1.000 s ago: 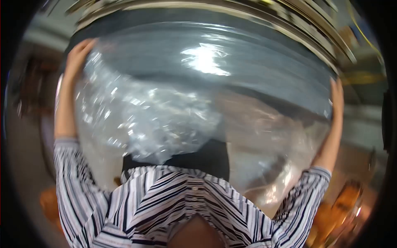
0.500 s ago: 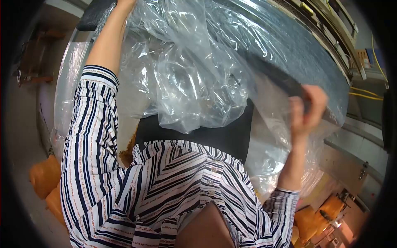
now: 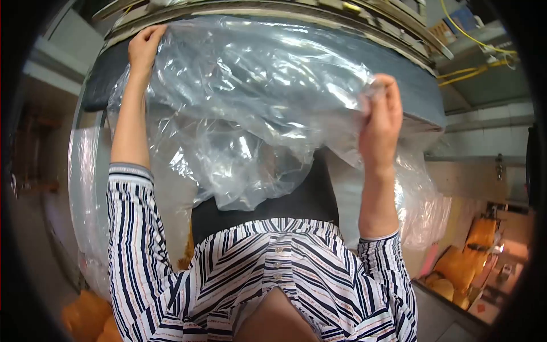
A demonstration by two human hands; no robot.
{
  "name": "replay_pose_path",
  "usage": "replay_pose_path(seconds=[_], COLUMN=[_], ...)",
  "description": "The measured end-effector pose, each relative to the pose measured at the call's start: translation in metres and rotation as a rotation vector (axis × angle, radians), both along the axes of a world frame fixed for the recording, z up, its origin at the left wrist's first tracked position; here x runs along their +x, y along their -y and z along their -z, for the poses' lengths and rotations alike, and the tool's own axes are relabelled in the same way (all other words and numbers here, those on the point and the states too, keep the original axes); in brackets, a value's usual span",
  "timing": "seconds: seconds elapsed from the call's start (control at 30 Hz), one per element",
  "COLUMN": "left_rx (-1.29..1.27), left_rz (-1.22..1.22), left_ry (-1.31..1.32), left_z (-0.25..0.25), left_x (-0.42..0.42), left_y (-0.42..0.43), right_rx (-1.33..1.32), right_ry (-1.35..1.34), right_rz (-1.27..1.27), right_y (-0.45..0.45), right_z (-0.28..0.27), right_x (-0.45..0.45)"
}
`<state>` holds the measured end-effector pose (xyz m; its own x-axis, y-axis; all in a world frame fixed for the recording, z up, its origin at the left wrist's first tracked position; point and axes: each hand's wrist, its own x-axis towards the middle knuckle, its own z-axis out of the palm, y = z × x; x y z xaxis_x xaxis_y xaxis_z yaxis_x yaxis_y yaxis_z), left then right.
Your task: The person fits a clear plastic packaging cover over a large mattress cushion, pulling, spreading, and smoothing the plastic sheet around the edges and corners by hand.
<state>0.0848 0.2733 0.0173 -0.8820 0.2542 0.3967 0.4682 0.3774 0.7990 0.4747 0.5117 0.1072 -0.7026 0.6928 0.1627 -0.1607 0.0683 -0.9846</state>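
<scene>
A wide sheet of clear plastic film lies crumpled over the front of a dark grey work surface and hangs down toward my lap. At the upper left, my left hand pinches the film's corner between thumb and fingers. On the other side my right hand is closed on the film's right part, its fingertips slightly blurred. Between the two hands the film is spread out, with shiny folds. Its lower part bunches in front of my black trousers.
Behind the work surface runs a machine with long metal bars. Yellow cables hang at the right. More clear plastic drapes down at the right side. Orange sacks stand on the floor at the lower left.
My right hand has moved left and up and now grips the film, after being blurred with its fingers apart. The view has shifted, and the film is spread wider between both hands.
</scene>
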Motion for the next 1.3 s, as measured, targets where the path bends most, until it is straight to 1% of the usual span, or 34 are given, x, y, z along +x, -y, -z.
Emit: replay_pose_path(seconds=[0.03, 0.07, 0.13, 0.2, 0.27, 0.33, 0.37, 0.47, 0.53, 0.57, 0.6, 0.67, 0.73, 0.77, 0.87, 0.9, 1.0, 1.1, 1.2, 1.3], left_rx=[-0.023, -0.048, -0.098, -0.14, -0.202, -0.206, -0.211, -0.193, -0.22, -0.246, -0.269, -0.249, -0.172, -0.181, -0.217, -0.226, -0.207, -0.183, -0.215, -0.2], left_rz=[0.042, 0.083, 0.15, 0.204, 0.194, 0.14, 0.113, 0.076, 0.075, 0.071, 0.068, 0.005, 0.064, 0.048, 0.025, 0.034, 0.016, 0.004, 0.011, 0.04], left_ry=[-0.024, -0.047, -0.07, -0.084, -0.12, -0.122, -0.12, -0.094, -0.122, -0.141, -0.163, -0.165, -0.13, -0.106, -0.149, -0.197, -0.194, -0.203, -0.22, -0.24], left_z=[-0.002, -0.004, -0.01, -0.024, -0.033, -0.035, -0.036, -0.044, -0.051, -0.054, -0.058, -0.064, -0.067, -0.076, -0.088, -0.09, -0.098, -0.103, -0.105, -0.106], left_x=[0.004, 0.008, 0.023, 0.039, 0.06, 0.076, 0.081, 0.091, 0.093, 0.093, 0.091, 0.084, 0.082, 0.092, 0.105, 0.106, 0.117, 0.135, 0.15, 0.168], left_y=[-0.003, -0.008, -0.011, -0.011, -0.003, 0.006, 0.009, 0.01, 0.014, 0.021, 0.03, 0.064, 0.092, 0.092, 0.09, 0.092, 0.094, 0.1, 0.114, 0.122], right_rx=[-0.008, 0.017, 0.157, 0.423, 0.728, 1.068, 1.198, 1.191, 1.208, 1.234, 1.356, 1.349, 1.327, 1.317, 1.211, 1.24, 1.34, 1.364, 1.369, 1.306], right_ry=[-0.082, -0.035, 0.316, 0.515, 0.721, 0.924, 0.829, 0.413, 0.318, 0.404, 0.571, 0.56, 0.541, 0.531, 0.471, 0.496, 0.593, 0.539, 0.505, 0.487], right_rz=[0.018, 0.107, 0.078, 0.193, 0.276, 0.33, 0.345, 0.272, 0.105, 0.01, -0.016, -0.028, -0.062, -0.091, -0.009, 0.064, 0.114, 0.155, 0.194, 0.242], right_y=[-0.022, -0.048, -0.096, -0.108, -0.113, -0.107, -0.107, -0.096, -0.082, -0.081, -0.07, -0.04, -0.024, -0.021, -0.034, -0.035, -0.036, -0.037, -0.048, -0.073], right_z=[0.0, 0.005, 0.022, 0.027, 0.024, 0.015, 0.011, 0.002, 0.016, 0.029, 0.04, 0.04, 0.036, 0.034, 0.032, 0.032, 0.032, 0.034, 0.035, 0.04], right_x=[-0.006, -0.011, -0.006, 0.001, 0.005, 0.009, 0.007, -0.025, -0.047, -0.05, -0.043, -0.028, -0.014, -0.01, -0.016, -0.018, -0.015, -0.015, -0.025, -0.043])
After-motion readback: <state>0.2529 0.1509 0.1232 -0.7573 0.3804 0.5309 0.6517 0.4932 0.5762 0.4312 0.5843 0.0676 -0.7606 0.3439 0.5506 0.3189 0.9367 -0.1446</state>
